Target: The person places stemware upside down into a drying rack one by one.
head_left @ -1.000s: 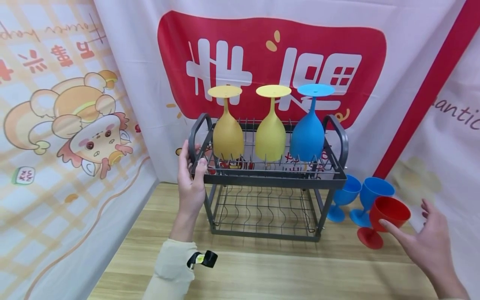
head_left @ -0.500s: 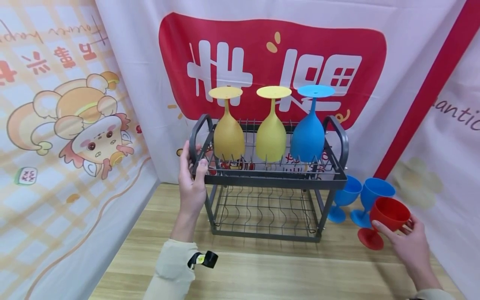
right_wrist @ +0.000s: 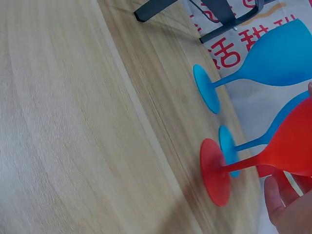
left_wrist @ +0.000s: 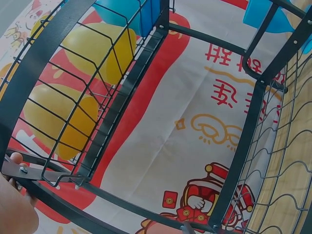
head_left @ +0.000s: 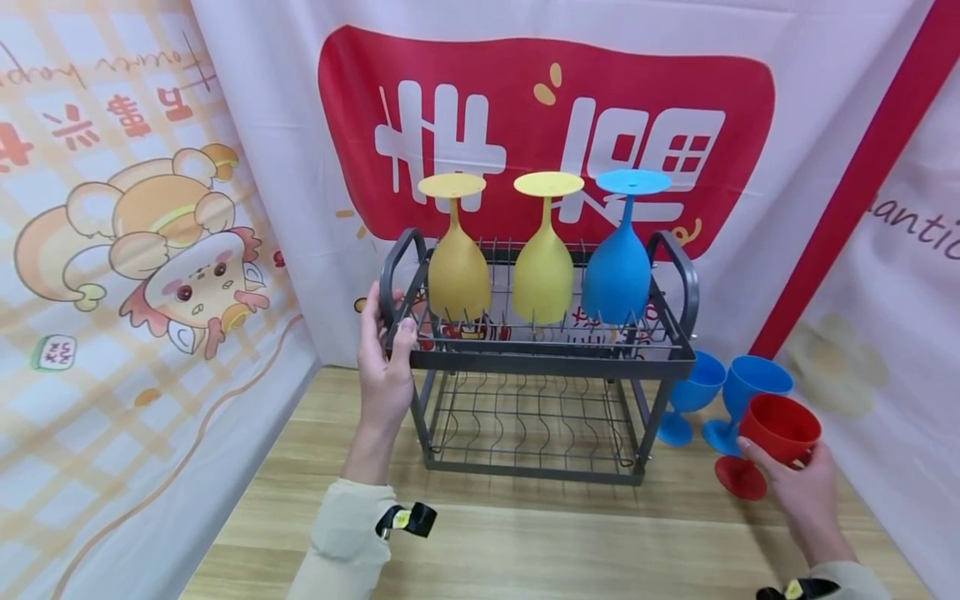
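My left hand (head_left: 384,371) grips the left end of a dark two-tier dish rack (head_left: 551,363), its thumb over the upper rail. Three goblets stand upside down on the rack's top tier: an orange-yellow goblet (head_left: 459,279), a yellow goblet (head_left: 543,279) and a blue goblet (head_left: 617,279). At the far right, my right hand (head_left: 806,492) holds a red goblet (head_left: 780,427) around its bowl, with the thumb on the near side. The red goblet is upright, its foot (right_wrist: 214,173) at the wooden tabletop; the right wrist view shows fingers beneath the bowl.
Two upright blue goblets, a nearer one (head_left: 753,385) and one by the rack (head_left: 693,385), stand behind the red goblet. The rack's lower tier (head_left: 525,417) holds nothing. Printed cloth (head_left: 262,100) hangs behind and at both sides of the wooden table (head_left: 525,542).
My right hand has moved left from beside the red goblet and closed around its bowl. The left hand stays on the rack, and the goblets keep their places.
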The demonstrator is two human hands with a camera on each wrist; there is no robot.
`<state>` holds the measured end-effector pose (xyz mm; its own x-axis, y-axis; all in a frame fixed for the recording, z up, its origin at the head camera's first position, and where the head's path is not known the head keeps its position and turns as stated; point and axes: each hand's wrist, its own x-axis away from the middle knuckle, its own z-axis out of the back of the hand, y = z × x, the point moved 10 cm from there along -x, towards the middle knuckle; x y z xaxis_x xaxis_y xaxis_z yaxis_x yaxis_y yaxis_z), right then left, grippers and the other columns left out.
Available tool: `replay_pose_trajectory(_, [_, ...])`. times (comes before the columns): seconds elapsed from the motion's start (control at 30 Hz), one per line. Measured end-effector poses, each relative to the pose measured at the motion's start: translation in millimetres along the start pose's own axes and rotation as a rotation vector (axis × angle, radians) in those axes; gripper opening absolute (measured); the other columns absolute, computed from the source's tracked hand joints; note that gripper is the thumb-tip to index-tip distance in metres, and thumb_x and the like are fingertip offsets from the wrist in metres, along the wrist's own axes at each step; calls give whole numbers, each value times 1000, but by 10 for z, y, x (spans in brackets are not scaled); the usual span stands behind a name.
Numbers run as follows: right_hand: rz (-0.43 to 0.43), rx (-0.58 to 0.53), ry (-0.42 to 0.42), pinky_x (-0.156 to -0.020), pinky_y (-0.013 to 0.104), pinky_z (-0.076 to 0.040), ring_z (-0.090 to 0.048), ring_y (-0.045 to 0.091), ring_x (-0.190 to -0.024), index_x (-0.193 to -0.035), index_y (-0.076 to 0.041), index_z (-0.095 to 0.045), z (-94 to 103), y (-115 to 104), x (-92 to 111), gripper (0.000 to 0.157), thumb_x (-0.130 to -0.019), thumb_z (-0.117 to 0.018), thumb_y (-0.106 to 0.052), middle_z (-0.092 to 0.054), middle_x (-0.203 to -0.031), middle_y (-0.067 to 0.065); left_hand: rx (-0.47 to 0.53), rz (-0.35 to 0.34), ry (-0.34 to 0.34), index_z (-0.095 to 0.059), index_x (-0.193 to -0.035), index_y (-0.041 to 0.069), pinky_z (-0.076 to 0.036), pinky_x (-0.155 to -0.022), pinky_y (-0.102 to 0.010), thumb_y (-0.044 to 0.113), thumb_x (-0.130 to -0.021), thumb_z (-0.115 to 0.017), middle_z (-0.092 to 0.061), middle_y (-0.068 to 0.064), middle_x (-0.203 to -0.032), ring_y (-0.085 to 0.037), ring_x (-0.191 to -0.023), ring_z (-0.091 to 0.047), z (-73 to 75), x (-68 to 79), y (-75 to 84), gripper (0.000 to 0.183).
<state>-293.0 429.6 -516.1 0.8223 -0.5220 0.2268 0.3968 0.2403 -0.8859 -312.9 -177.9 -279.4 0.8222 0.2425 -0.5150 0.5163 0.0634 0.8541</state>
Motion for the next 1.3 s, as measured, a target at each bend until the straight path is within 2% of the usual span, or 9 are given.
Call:
replay_pose_trajectory(0.17, [-22, -46, 7, -56, 11, -45, -17, 48, -160, -172, -28, -1, -32, 40, -28, 127, -81, -80, -68, -11, -179, 16, 3, -1, -3, -28, -168, 26, -44, -122, -47, 20, -110, -54, -52, 6, -157, -20, -149, -48, -2, 2, -3, 64])
replay_pose_trajectory(0.43, [-25, -33, -18, -58, 15, -50, -17, 49, -159, -172, -29, 3, -32, 98, 8, 128, -82, -81, -65, -10, -178, 18, 16, -19, -5, -28, -168, 22, -48, -115, -26, 17, -109, -53, -52, 1, -158, -26, -150, -47, -3, 1, 10, 64])
replay_pose_trajectory(0.53, [-17, -28, -25, -60, 16, -51, -19, 48, -157, -171, -30, 2, -22, 104, 57, 127, -83, -82, -64, -11, -178, 18, 13, -21, -8, -28, -168, 23, -48, -118, -31, 17, -109, -53, -52, 3, -157, -25, -150, -48, -5, 4, 13, 64])
replay_pose_trajectory(0.7, [4, -15, -42, -64, 16, -54, -23, 45, -153, -171, -32, 0, -35, 41, 199, 120, -86, -80, -61, -15, -177, 16, 7, -21, -13, -28, -168, 25, -43, -124, -49, 19, -109, -54, -52, 6, -157, -22, -150, -47, -3, 5, 17, 64])
replay_pose_trajectory(0.83, [8, -11, -79, -70, 17, -58, -28, 41, -150, -171, -31, -3, -96, -50, 351, 116, -88, -79, -60, -19, -175, 14, 0, -22, -19, -28, -168, 26, -39, -125, -54, 20, -109, -55, -51, 8, -157, -22, -151, -45, 6, -1, 16, 64])
replay_pose_trajectory(0.93, [49, -8, -114, -74, 17, -59, -37, 29, -141, -171, -31, -7, -172, -160, 479, 112, -89, -79, -57, -24, -172, 12, -3, -11, -21, -28, -168, 27, -39, -125, -54, 22, -110, -55, -50, 9, -157, -22, -152, -45, 18, -3, 7, 64])
replay_pose_trajectory(1.07, [182, 38, -149, -79, 16, -59, -42, 11, -124, -170, -29, -14, -277, -348, 667, 106, -91, -81, -50, -33, -164, 11, 1, 10, -21, -30, -167, 29, -39, -125, -53, 25, -109, -58, -51, 10, -156, -21, -152, -45, 36, 7, -7, 64])
replay_pose_trajectory(1.2, [298, 73, -176, -80, 16, -58, -44, 6, -118, -167, -27, -21, -362, -495, 844, 102, -89, -85, -43, -40, -156, 8, -4, 35, -12, -34, -165, 28, -42, -123, -50, 28, -109, -60, -52, 3, -156, -19, -148, -47, 52, 28, -32, 62])
replay_pose_trajectory(1.3, [367, 68, -209, -80, 18, -59, -45, 5, -118, -166, -25, -23, -442, -604, 964, 99, -90, -86, -34, -41, -154, 6, -2, 62, 11, -38, -163, 25, -44, -119, -42, 28, -109, -60, -52, -4, -155, -19, -143, -50, 95, 66, -70, 59])
